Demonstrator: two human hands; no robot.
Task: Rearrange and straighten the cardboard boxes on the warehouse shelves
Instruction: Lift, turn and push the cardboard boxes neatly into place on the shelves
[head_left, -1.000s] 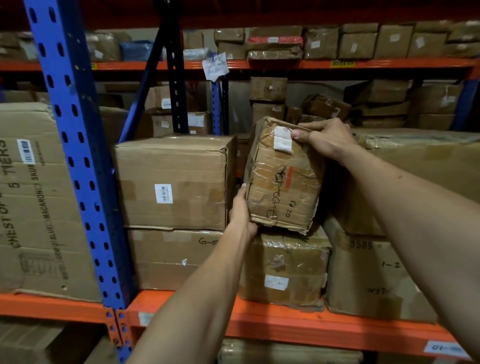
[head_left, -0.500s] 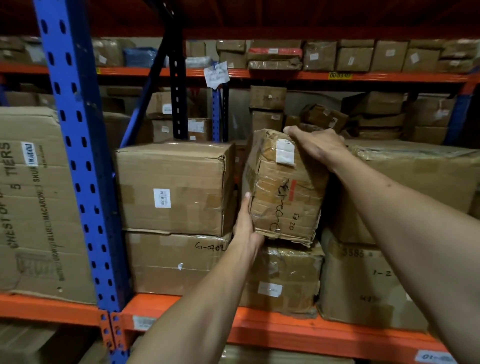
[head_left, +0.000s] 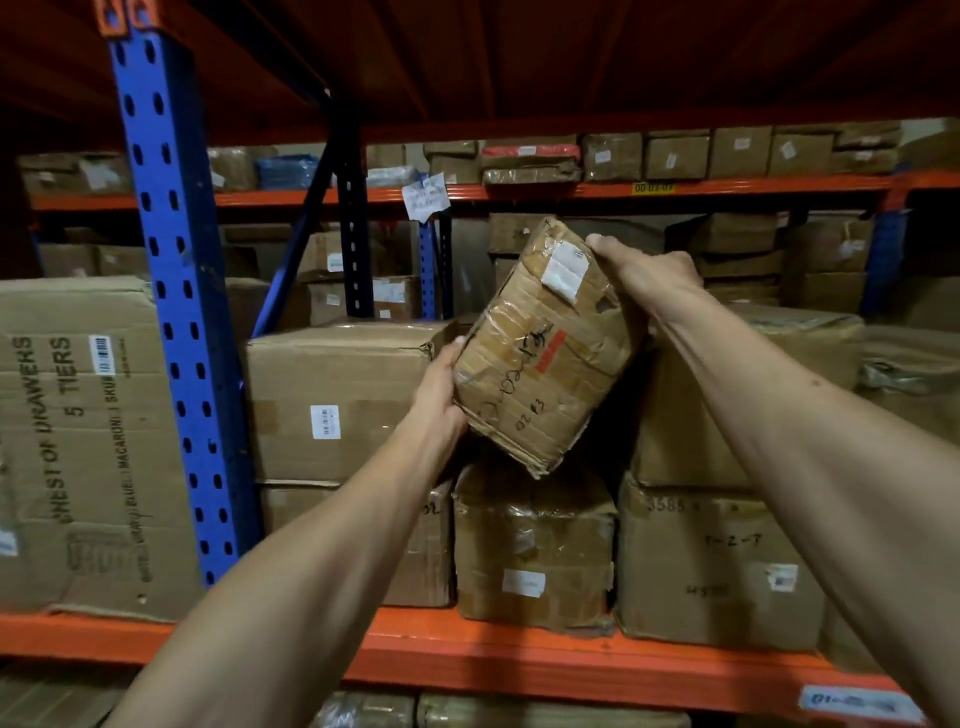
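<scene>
Warehouse racking, orange shelf beam. Tilted taped box held above the lower box; left hand grips its lower edge, right hand clamps the top corner. Seems light, crushed soft; grip opposite corners.

**Hidden and unreadable**

The left hand's fingers are disappearing behind the tilted box — its scrawled marking is blurring. The large carton is running off the left edge, and the aisle label is smearing — unreadable.
</scene>
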